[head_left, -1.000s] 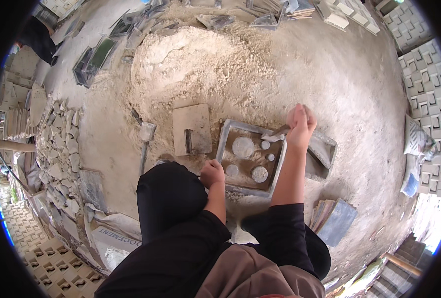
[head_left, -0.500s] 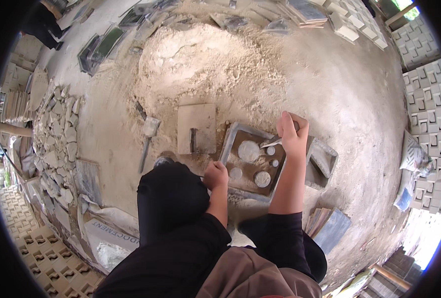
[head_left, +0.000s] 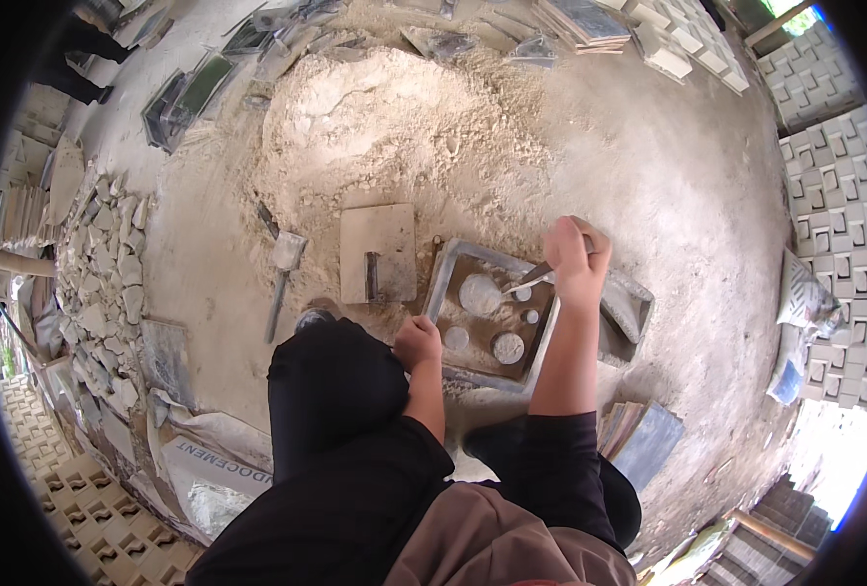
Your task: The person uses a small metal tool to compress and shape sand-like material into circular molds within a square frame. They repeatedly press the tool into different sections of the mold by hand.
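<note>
My right hand point(head_left: 574, 262) is closed round the handle of a small trowel point(head_left: 528, 282), which looks thin and pale at its tip. That tip points down-left and meets the edge of the large round disc point(head_left: 479, 295) inside a rectangular mold frame point(head_left: 440, 283). Smaller round discs, among them a powdery one point(head_left: 507, 347) at the near side, also sit within the brown filling. At the frame's left side my left hand point(head_left: 418, 342) is curled into a fist beside my knee; whether its fingers hold anything is hidden.
Beyond the frame rises a heap of pale powder point(head_left: 384, 117). A square board with a handle point(head_left: 378, 254) and a hammer-like tool point(head_left: 283, 264) lie to the left. Right of the frame is a grey tray point(head_left: 624, 317); stacked plates point(head_left: 648, 444) lie nearer. Broken pieces point(head_left: 106, 283) are piled far left.
The trowel's tip has shifted a little, from beside the small upper disc to the large disc's edge. My left hand stays by the frame. The whole view has slid slightly.
</note>
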